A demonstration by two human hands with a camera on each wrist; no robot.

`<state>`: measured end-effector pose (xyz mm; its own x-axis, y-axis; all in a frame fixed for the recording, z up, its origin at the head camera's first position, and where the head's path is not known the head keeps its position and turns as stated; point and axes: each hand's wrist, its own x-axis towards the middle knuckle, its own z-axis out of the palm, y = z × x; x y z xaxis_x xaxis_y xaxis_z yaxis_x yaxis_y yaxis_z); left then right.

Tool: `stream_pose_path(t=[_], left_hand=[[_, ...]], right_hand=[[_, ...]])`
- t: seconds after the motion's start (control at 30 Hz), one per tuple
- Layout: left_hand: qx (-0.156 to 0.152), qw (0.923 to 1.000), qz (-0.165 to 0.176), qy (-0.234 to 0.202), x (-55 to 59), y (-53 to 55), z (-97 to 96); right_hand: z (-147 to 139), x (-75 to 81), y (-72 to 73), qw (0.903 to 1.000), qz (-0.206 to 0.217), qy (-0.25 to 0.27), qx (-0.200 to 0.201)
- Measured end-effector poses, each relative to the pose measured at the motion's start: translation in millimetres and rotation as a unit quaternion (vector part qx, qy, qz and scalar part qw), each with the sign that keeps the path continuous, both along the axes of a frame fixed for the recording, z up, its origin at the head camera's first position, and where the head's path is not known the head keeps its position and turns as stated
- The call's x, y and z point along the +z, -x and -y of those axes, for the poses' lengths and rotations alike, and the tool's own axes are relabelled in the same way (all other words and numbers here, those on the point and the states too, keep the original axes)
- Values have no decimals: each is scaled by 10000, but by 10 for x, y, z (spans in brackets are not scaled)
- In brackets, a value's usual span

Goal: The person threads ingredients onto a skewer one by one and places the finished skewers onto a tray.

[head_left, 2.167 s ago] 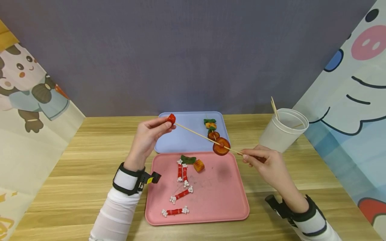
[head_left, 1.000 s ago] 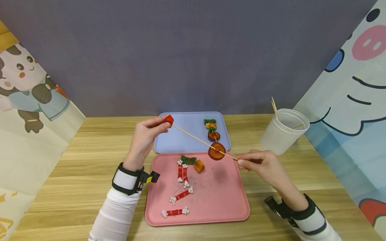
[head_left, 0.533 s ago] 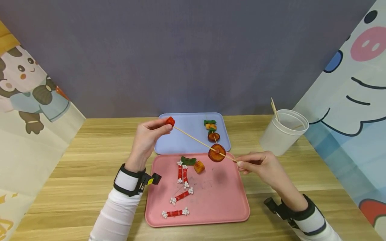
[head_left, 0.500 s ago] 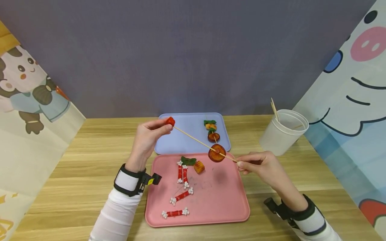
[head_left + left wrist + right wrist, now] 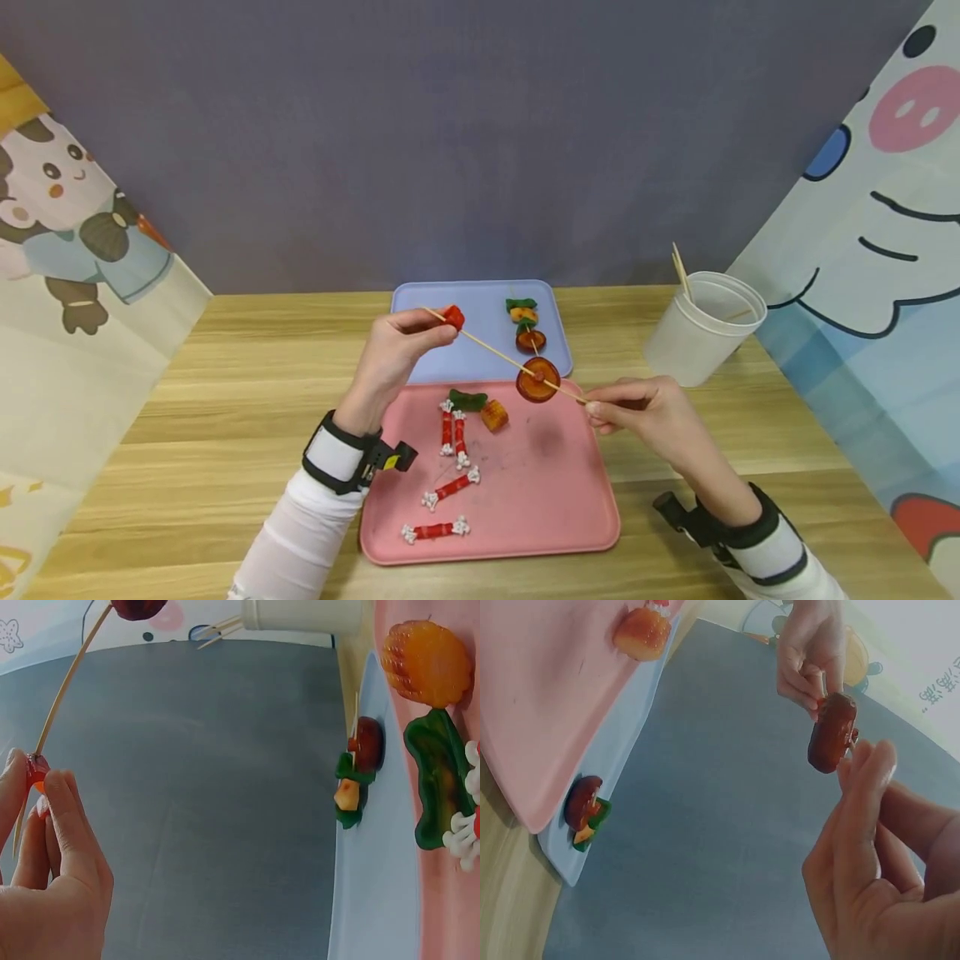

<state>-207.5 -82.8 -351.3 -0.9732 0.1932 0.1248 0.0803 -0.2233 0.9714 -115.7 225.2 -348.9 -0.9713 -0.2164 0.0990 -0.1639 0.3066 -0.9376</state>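
Note:
In the head view my left hand [image 5: 392, 360] pinches a small red chunk [image 5: 454, 317] between thumb and fingers. A thin bamboo skewer [image 5: 492, 350] runs through this chunk, its tip showing beyond on the left. Further down the skewer sits a round reddish-brown slice [image 5: 537, 380], threaded through its middle. My right hand [image 5: 651, 415] pinches the skewer's lower end. The skewer is held slanting above the trays. The left wrist view shows the red chunk [image 5: 36, 771] at the fingertips; in the right wrist view the brown slice [image 5: 832, 733] appears edge-on beyond the right fingertips.
Below lies a pink tray [image 5: 543, 508] with a green pepper piece [image 5: 467, 401], a corn piece [image 5: 494, 415] and several red pieces with white ends [image 5: 435, 530]. Behind, a blue tray [image 5: 480, 304] bears a loaded skewer [image 5: 523, 315]. A white cup [image 5: 690, 337] holds skewers.
My left hand has moved right and slightly down, sliding the red chunk onto the skewer, so the tip now sticks out past it. Earlier, the right hand shifted slightly left with the skewer.

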Motion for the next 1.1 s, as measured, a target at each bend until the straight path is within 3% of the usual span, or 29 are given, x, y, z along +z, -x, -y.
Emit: stream_pose_path(t=[0.13, 0.53, 0.7, 0.9, 1.1], left_hand=[[-59, 10000, -6, -34, 5, -4, 0], [80, 9971, 9, 763, -8, -12, 21], [-85, 9942, 78, 1066, -25, -19, -12], [-164, 9960, 216, 852, -51, -63, -71], [-672, 9932, 219, 924, -95, -126, -218]], right_hand=[[11, -16, -1, 10000, -38, -1, -17], [26, 7, -29, 9998, -40, -78, -157], [42, 19, -36, 9996, 62, -197, -181], [70, -3, -49, 9995, 130, -142, -250], [116, -41, -64, 9998, 100, -3, -182]])
